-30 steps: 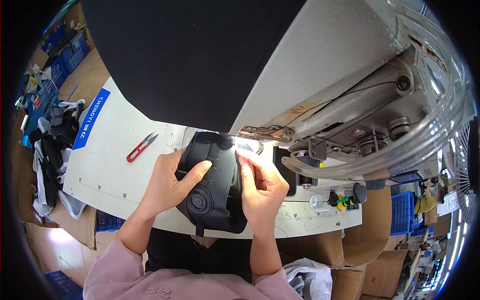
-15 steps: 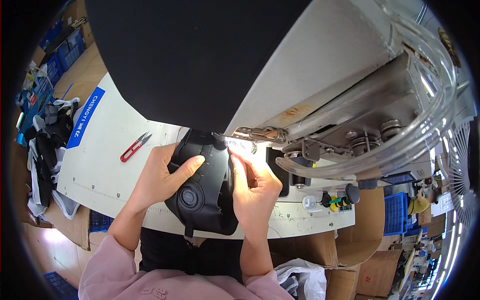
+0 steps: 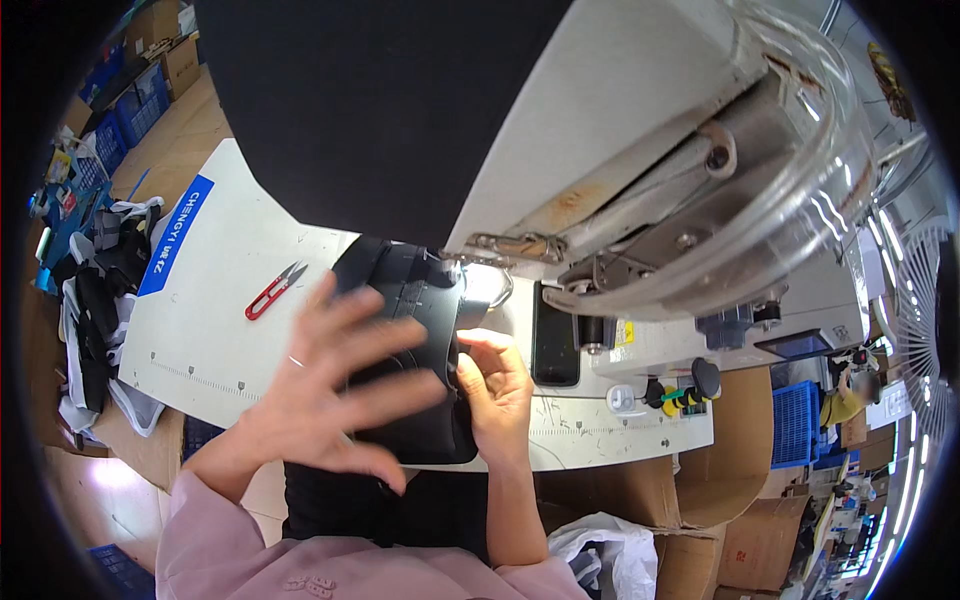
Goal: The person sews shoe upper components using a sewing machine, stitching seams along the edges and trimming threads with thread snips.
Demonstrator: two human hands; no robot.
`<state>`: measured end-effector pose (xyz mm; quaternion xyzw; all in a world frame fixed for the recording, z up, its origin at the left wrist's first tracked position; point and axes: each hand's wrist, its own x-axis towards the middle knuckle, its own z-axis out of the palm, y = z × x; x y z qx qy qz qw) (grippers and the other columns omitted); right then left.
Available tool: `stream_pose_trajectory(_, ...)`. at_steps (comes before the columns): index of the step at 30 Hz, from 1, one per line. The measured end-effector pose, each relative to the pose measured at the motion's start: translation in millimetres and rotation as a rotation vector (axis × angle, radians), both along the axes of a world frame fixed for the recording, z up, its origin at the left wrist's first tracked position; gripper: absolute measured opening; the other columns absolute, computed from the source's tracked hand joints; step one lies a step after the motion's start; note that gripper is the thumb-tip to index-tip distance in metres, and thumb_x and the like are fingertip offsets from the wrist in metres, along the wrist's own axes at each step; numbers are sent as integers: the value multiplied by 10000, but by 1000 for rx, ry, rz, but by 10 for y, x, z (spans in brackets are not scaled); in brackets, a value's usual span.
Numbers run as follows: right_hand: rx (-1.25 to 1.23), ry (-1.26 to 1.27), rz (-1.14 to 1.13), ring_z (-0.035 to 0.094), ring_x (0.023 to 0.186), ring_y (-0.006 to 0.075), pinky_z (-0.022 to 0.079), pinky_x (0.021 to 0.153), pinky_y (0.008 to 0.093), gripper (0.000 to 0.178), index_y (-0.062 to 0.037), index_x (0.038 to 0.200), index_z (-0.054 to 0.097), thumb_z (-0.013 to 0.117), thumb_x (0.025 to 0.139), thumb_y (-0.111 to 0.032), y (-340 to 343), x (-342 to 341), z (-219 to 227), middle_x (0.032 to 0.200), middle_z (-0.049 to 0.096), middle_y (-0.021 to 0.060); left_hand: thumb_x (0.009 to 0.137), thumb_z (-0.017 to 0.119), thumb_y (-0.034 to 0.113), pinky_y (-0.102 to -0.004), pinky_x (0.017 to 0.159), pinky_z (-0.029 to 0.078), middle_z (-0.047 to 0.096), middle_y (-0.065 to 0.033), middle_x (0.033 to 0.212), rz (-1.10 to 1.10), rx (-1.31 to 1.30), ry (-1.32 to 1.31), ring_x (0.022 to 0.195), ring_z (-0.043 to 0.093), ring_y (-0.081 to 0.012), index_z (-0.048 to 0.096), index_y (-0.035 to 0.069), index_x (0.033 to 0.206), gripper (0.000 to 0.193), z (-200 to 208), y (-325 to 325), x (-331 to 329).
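A black sewn piece (image 3: 432,322) of smooth, bag-like material lies on the white sewing table (image 3: 215,345), its far edge under the needle area of a sewing machine (image 3: 570,170). Over its left side hovers my left hand (image 3: 335,385), fingers spread wide and smeared by motion, hiding much of the piece's near left part. My right hand (image 3: 497,400) pinches the right edge of the piece between thumb and curled fingers. A lamp lights the spot by the needle.
Red-handled thread snips (image 3: 275,291) lie on the table's left. Right of the needle rests a black phone (image 3: 556,340), with a small white container (image 3: 621,399) and bobbins nearby. Cardboard boxes (image 3: 735,440) stand at the right; dark and white cut pieces (image 3: 100,300) pile up at left.
My left hand has let go of the black piece, moved toward me and spread its fingers. The right hand has slid slightly down the right edge. The machine's thread lever has shifted.
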<state>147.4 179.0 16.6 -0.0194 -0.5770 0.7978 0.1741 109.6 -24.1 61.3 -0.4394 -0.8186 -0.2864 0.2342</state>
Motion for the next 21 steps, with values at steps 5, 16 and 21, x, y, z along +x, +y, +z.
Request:
stream_pose_trajectory(5,215,76,3,611,882,96,476,812,230,214,-4,1140,647,592,935,25,22,88,92,1007,668,60,550,819,349,-756,1086,69,269,-228,1547,-131,-435,-93,1436,153,-506,552,404,1284,783,-40,168,192)
stream_pose_trajectory(16,1035,133,-44,527,636,256,424,588,335,387,-113,1137,701,604,816,80,274,157,489,778,507,118,762,635,210,-538,1049,422,557,-181,1327,-231,47,4,1294,485,-390,546,93,936,227,22,198,149)
stream_pose_trajectory(21,1006,156,-3,539,641,266,424,585,346,384,-116,1115,711,599,808,86,291,131,520,778,489,119,782,645,116,-470,982,508,645,-130,1191,-174,22,180,1173,594,-332,569,69,898,147,75,273,198)
